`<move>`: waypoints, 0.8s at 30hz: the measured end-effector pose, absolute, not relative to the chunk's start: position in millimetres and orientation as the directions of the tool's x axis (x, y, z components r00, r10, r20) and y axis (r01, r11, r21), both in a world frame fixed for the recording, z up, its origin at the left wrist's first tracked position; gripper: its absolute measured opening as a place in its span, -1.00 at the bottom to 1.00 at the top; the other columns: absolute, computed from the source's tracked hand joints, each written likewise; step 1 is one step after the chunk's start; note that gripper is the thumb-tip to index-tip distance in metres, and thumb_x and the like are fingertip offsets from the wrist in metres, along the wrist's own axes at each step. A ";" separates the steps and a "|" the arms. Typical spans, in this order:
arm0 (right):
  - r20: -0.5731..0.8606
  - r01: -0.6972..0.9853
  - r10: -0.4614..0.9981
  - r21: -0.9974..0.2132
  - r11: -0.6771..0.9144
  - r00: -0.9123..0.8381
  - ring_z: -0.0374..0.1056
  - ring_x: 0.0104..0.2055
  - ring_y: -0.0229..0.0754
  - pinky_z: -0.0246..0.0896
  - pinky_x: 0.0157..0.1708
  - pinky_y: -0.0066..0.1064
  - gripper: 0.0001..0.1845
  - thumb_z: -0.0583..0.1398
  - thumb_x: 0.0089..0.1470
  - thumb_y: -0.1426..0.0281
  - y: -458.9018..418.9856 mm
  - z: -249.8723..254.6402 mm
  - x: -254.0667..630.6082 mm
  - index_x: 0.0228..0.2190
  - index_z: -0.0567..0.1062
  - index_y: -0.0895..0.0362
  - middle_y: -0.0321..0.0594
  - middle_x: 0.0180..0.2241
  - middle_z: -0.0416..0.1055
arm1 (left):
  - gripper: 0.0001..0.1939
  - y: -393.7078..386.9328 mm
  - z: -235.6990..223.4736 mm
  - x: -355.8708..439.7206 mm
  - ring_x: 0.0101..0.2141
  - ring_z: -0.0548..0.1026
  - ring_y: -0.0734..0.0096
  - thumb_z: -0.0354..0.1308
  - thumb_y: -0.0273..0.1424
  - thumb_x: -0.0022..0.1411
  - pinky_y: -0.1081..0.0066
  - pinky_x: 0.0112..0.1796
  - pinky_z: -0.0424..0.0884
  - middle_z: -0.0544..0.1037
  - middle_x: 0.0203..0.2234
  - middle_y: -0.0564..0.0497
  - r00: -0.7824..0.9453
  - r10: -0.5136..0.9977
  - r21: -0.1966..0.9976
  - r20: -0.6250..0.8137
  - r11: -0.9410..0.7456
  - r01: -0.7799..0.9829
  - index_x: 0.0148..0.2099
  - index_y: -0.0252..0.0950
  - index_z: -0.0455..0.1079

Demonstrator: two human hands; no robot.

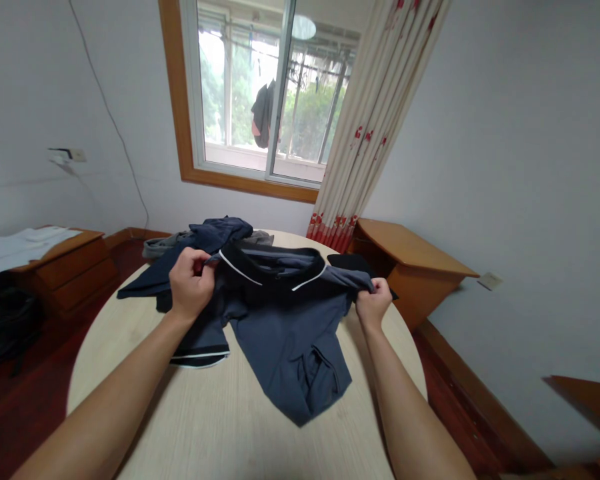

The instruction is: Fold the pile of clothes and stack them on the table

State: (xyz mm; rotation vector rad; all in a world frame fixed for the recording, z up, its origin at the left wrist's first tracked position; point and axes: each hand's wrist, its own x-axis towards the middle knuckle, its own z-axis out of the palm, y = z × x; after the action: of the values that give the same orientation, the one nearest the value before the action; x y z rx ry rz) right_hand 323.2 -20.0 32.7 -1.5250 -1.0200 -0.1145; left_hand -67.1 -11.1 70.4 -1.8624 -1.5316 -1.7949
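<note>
A dark blue-grey polo shirt with a black, white-edged collar hangs stretched between my two hands above a round table. My left hand is closed on one shoulder of it, beside the collar. On the other side, my right hand pinches the opposite shoulder near the sleeve. The lower body of the shirt is bunched and rests on the table. One sleeve with a white-lined cuff droops below my left hand.
The pale round table carries a heap of dark blue clothes at the back left. Black cloth lies behind my right hand. A wooden desk stands at right, a drawer cabinet at left. A curtain hangs beside the window.
</note>
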 end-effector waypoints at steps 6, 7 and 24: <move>0.450 0.469 0.622 -0.871 0.146 0.641 0.07 -0.51 -0.28 -0.03 -0.52 -0.48 -0.85 0.09 -0.22 0.31 -16.2 22.7 322.1 -0.59 0.15 0.05 -0.40 -0.62 0.12 | -0.84 -9.1 58.4 -55.4 -0.55 0.38 0.36 0.07 -0.26 0.15 0.42 -0.44 0.20 0.36 -0.62 0.10 0.130 0.780 0.477 0.612 -0.495 0.726 -0.33 -0.21 0.39; 0.437 0.450 0.620 -0.881 0.147 0.652 0.05 -0.52 -0.29 -0.05 -0.54 -0.49 -0.83 0.10 -0.22 0.30 -15.1 21.4 321.5 -0.59 0.14 0.05 -0.41 -0.62 0.10 | -0.83 -7.8 56.4 -53.6 -0.55 0.39 0.36 0.07 -0.25 0.14 0.42 -0.44 0.20 0.37 -0.63 0.11 0.132 0.796 0.490 0.591 -0.484 0.726 -0.33 -0.21 0.39; 0.448 -0.056 0.797 -0.858 0.510 0.405 0.39 -0.43 -0.27 0.36 -0.43 -0.43 -0.80 0.18 -0.01 0.26 -9.0 148.9 320.0 -0.45 0.26 0.07 -0.35 -0.48 0.40 | -0.87 43.2 195.8 -63.8 -0.49 0.45 0.50 0.13 -0.43 0.21 0.40 -0.36 0.47 0.47 -0.48 0.02 -0.071 0.924 0.925 0.376 -0.378 -0.025 -0.19 -0.34 0.27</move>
State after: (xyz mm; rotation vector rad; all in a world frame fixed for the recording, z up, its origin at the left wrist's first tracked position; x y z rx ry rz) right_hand 320.0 -9.0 148.9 -0.8809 -1.0153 0.6371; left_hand -63.8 43.2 195.8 -2.3954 -1.7115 -2.6148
